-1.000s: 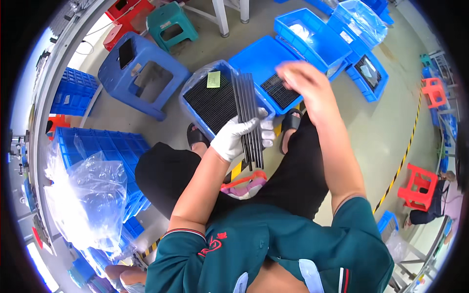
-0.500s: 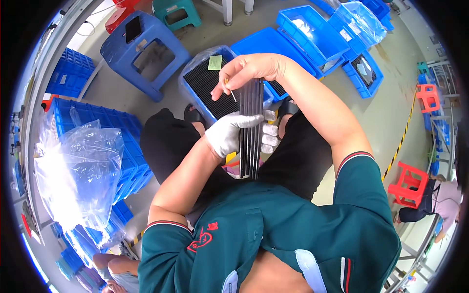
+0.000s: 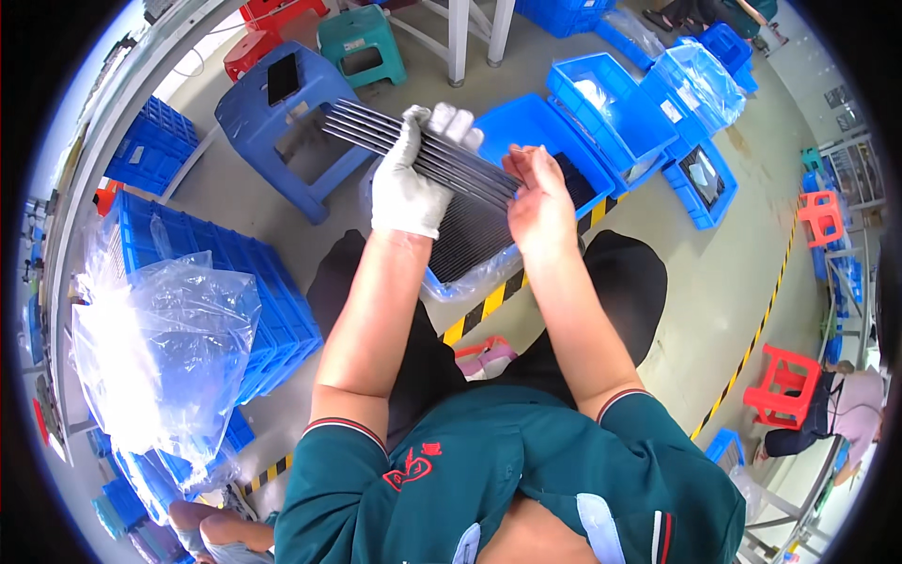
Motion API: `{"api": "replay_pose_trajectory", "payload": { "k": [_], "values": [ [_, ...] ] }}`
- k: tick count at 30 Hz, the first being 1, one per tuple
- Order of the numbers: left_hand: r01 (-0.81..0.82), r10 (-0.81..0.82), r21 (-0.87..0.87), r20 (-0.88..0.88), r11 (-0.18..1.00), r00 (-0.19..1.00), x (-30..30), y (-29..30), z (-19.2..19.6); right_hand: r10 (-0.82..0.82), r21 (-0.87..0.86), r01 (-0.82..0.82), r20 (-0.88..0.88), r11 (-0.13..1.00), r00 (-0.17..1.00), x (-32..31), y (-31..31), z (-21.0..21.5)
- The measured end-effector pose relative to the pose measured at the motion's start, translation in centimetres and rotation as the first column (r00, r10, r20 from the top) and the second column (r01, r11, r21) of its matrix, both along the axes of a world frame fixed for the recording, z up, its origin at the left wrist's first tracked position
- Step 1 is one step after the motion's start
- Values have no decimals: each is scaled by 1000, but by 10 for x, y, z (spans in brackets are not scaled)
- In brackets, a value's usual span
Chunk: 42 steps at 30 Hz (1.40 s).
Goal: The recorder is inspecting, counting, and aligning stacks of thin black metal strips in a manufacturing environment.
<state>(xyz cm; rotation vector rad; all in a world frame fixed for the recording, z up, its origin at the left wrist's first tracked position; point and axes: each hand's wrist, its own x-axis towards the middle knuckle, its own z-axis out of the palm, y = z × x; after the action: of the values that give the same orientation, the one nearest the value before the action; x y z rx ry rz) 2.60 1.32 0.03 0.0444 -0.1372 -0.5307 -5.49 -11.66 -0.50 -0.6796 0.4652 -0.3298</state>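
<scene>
We hold a stack of thin dark flat plates (image 3: 413, 150) edge-on above our lap, lifted clear of the blue bin (image 3: 545, 141) at 12 o'clock. The left hand (image 3: 409, 183), in a white glove, is clenched around the middle of the stack, fingers wrapped over its upper edge. The right hand (image 3: 537, 202), bare, lies flat against the stack's right end with fingers extended, pressing rather than gripping. The plate edges look roughly flush at that end, so we judge the squaring-up well advanced; at the far end, toward 11 o'clock, a few edges look staggered. More dark plates (image 3: 474, 240) lie in the plastic-lined bin below the hands, so we judge more handling remains. A blue stool (image 3: 282, 113) stands at 11 o'clock; a clear plastic bag (image 3: 160, 348) over blue crates (image 3: 263, 291) sits at 9 o'clock.
</scene>
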Motion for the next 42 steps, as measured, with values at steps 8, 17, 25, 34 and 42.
{"api": "replay_pose_trajectory", "payload": {
  "k": [8,17,25,34,42],
  "values": [
    [15,-12,18,-140,1000,990,-19,-7,1,-13,52,3,187,999,982,15,23,1],
    [126,-128,87,16,988,992,-15,9,-11,48,-288,-18,96,958,994,13,-12,10],
    [352,-333,277,-116,894,936,-53,10,10,349,-656,-276,-22,702,937,37,-49,48],
    [498,-487,367,-130,785,864,-59,-3,-3,640,-352,-639,-133,684,757,44,-53,24],
    [552,-554,388,-119,738,824,-62,-6,-3,623,-441,-653,-234,616,746,47,-46,30]
  ]
}}
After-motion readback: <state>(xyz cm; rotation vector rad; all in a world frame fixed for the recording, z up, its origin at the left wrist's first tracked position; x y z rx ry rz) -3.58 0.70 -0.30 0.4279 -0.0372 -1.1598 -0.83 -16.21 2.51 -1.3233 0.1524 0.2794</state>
